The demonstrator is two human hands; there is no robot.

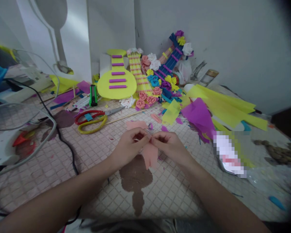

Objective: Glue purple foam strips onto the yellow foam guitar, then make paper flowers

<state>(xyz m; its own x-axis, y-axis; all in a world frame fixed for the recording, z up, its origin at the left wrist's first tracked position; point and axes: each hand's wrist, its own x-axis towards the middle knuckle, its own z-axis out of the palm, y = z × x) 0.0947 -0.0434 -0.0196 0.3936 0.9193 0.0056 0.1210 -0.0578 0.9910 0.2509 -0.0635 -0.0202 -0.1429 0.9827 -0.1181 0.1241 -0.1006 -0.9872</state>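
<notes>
My left hand [133, 142] and my right hand [168, 145] meet over the middle of the table, thumbs and fingertips pinched together. Between them hangs a strip of salmon-pink crepe paper [150, 155], its lower end slit. Another pink paper piece [137, 125] lies just behind my left hand. The exact spot where the fingertips grip the strip is partly hidden. Below the hands is a brown stain or cut-out shape [136, 176] on the grid-patterned tabletop. Scissors with red and yellow handles [92, 120] rest to the left, blades pointing right.
Decorated paper guitars [117, 87] lean at the back with crepe flowers [150, 98]. A green box cutter [93, 96] lies beside them. Yellow crepe sheets [223, 102] and purple crepe paper [199, 116] spread right. A white glue gun [7, 147] and black cable [63, 137] occupy the left.
</notes>
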